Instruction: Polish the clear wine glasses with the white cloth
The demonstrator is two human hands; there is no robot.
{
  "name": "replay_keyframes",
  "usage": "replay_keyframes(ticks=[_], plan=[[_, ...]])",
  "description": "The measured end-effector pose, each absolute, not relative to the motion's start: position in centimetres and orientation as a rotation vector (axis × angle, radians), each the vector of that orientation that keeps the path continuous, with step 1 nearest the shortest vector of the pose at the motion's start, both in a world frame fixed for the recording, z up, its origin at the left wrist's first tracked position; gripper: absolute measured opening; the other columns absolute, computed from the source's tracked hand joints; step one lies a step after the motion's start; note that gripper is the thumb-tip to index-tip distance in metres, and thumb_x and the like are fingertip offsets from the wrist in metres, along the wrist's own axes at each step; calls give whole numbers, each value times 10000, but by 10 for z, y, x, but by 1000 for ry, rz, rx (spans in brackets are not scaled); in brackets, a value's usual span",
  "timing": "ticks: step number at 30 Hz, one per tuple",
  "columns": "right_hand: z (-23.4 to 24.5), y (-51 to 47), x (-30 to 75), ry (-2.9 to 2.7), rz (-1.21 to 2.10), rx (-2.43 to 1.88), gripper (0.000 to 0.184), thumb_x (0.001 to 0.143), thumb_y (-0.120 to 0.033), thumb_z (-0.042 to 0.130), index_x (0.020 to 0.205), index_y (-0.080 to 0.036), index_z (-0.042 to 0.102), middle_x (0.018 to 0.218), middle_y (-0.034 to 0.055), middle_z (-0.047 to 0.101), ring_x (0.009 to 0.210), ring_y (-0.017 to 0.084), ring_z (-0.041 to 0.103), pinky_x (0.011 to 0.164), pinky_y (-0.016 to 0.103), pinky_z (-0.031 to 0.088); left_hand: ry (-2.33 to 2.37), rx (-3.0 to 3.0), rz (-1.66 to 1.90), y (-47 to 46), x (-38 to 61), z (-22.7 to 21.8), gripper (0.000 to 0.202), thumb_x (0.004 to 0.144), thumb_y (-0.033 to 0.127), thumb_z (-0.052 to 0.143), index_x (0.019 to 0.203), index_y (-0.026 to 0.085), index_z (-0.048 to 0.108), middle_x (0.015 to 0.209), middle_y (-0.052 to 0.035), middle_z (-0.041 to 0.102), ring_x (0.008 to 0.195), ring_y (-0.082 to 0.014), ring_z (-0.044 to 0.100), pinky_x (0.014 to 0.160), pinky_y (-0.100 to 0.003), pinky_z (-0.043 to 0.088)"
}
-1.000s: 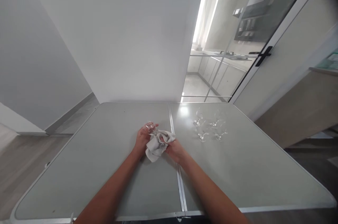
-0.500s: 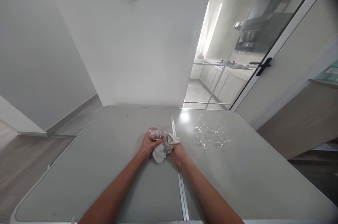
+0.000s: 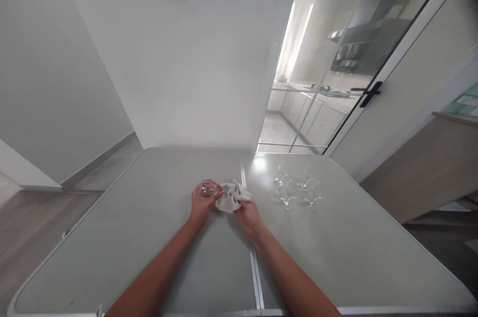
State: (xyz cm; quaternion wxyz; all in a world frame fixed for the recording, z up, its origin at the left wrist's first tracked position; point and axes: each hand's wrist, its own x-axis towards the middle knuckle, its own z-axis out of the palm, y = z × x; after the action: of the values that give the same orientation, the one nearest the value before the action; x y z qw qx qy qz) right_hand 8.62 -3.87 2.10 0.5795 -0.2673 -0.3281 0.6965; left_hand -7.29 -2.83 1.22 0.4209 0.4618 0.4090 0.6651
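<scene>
Clear and tipped on its side, a stemmed wine glass (image 3: pixel 207 188) lies in my left hand (image 3: pixel 202 202), whose fingers wrap around its bowl. Its stem end points right, into a white cloth (image 3: pixel 228 198). My right hand (image 3: pixel 248 213) is closed on that cloth, which bunches around the stem and hides the foot of the glass. Both hands are above the table, left of its middle seam. To their right, several more clear stemmed glasses (image 3: pixel 287 201) stand together on the table.
The grey folding table (image 3: pixel 354 257) has a raised metal rim and a metal seam (image 3: pixel 254 272) down its middle. A white wall (image 3: pixel 201 73) rises behind it. At the back right is a glass-paned door (image 3: pixel 309 118) with a black handle (image 3: pixel 371 94).
My left hand has moved a little left with the glass, which now lies more level. The cloth has shifted up and gathered around the stem in my right hand.
</scene>
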Motion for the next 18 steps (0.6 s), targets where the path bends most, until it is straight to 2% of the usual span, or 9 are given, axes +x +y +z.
replay_keyframes(ticks=[3, 8, 13, 18], plan=[[13, -37, 88, -810, 1534, -694, 351, 746, -256, 754, 1096, -234, 733, 1034, 54, 748, 908, 213, 670, 799, 320, 528, 1081, 1277, 1625, -34, -71, 17, 405, 668, 328, 878, 955, 170, 642, 919, -89, 766, 861, -236, 753, 808, -362, 611], [6, -34, 102, -990, 1331, -897, 337, 737, -245, 745, 1068, -183, 760, 904, 54, 743, 758, 183, 632, 656, 274, 484, 1171, 1327, 1650, -36, -69, 23, 384, 672, 353, 877, 918, 166, 650, 882, -86, 767, 842, -233, 759, 787, -346, 623], [11, -36, 97, -1041, 1298, -860, 374, 762, -297, 716, 1109, -163, 755, 955, 78, 743, 830, 198, 649, 699, 282, 501, 1180, 1394, 1599, -35, -70, 21, 366, 675, 360, 870, 911, 169, 666, 864, -77, 762, 783, -205, 747, 712, -300, 617], [7, -36, 94, -1009, 1256, -1007, 372, 674, -301, 788, 1002, -126, 778, 867, 75, 743, 732, 180, 631, 628, 267, 484, 1234, 1689, 1568, -34, -70, 12, 271, 710, 385, 828, 852, 178, 726, 873, -57, 740, 703, -153, 693, 648, -254, 582]])
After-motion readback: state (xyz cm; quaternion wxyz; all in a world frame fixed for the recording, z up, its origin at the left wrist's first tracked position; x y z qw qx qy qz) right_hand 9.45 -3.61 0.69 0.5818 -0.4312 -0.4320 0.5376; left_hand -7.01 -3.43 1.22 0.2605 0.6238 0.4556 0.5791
